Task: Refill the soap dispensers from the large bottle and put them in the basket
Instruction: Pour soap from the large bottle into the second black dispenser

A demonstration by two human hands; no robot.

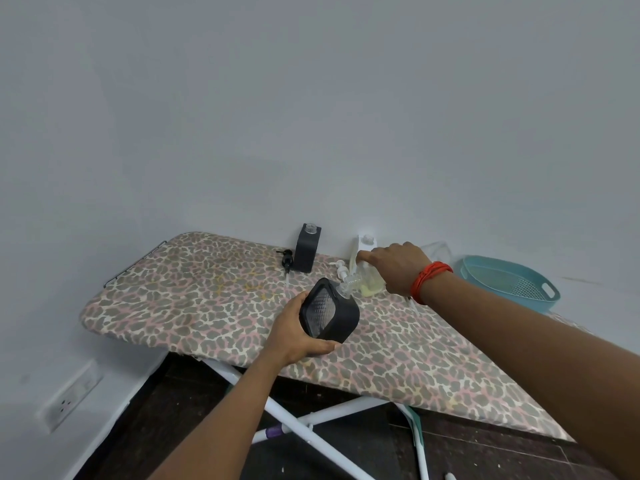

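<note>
My left hand (298, 332) grips a black dispenser (329, 311) with a clear ribbed window, tilted above the ironing board (194, 299), its open neck pointing up and right. My right hand (398, 266) holds a clear bottle (369, 280) with pale yellow soap, tipped so its mouth meets the dispenser's neck. A second black dispenser (306, 247) stands open-topped by the wall, its black pump (286, 259) lying beside it. A white dispenser (363, 245) stands behind my right hand, with a white pump (341, 270) lying in front of it. The blue basket (512, 282) sits at the right.
The board has a leopard-print cover and stands on white crossed legs (311, 417) against a plain wall. A wall socket (65, 403) is low on the left. Dark floor shows below the board.
</note>
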